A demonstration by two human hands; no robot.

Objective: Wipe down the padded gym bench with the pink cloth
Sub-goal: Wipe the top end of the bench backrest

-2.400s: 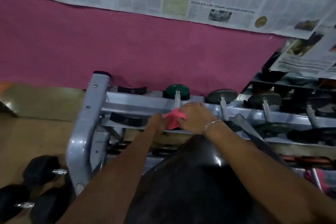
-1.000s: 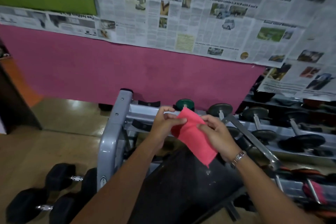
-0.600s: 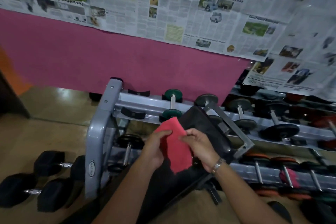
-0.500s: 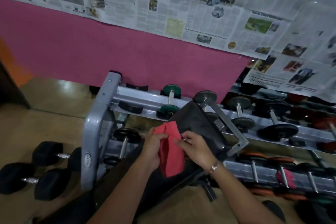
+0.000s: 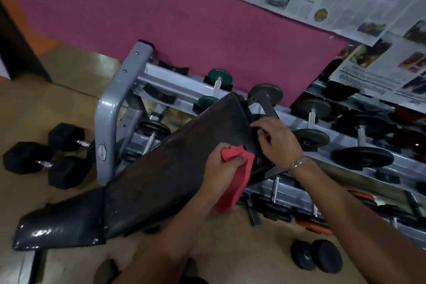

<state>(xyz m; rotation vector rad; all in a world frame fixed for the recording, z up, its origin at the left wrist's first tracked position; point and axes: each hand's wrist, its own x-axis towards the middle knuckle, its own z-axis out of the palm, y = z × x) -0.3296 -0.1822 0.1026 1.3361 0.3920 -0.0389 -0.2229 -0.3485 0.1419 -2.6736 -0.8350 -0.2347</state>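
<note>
The left hand (image 5: 219, 168) is clenched around the pink cloth (image 5: 232, 182), bunching its upper part in the fist while the rest hangs loose below the knuckles, over the right edge of the padded gym bench (image 5: 173, 163). The fist rests against the inclined black backrest, near that edge and below its top corner. The right hand (image 5: 276, 143), a bracelet (image 5: 299, 162) on its wrist, grips the same right edge just above the cloth – fingers curled round the side of the pad. The backrest's long face lies bare to the left of the cloth, sloping down to the glossy seat pad (image 5: 62, 223) at the low end. Close behind the bench's raised end stands the grey dumbbell rack (image 5: 110, 122); whether they touch cannot be told. Left of the bench two black hex dumbbells (image 5: 46, 157) lie on the floor, and to its right – well apart – a small round dumbbell (image 5: 315, 258), with bare floor between.
</note>
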